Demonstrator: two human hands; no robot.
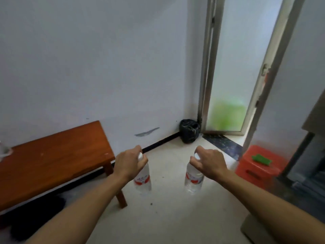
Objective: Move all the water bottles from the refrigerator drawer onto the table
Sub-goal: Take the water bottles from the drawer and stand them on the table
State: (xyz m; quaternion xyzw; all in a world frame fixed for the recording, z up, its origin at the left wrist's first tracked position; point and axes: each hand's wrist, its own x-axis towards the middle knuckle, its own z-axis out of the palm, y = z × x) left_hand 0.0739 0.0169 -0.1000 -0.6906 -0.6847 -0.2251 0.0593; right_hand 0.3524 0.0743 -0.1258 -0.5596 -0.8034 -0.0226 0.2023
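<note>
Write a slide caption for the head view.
The left hand grips the left water bottle by its neck, the right hand the right water bottle, beside the wooden table.

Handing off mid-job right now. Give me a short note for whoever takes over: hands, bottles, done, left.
Left hand: fingers grip the neck of a clear plastic water bottle with white cap and red label, hanging upright.
Right hand: grips a second identical bottle the same way.
Both bottles hang in the air right of the reddish-brown wooden table; neither is set down.
Done: two bottles in hand.
Left: set both on the table. The refrigerator drawer is out of view, so any remaining there cannot be told.
</note>
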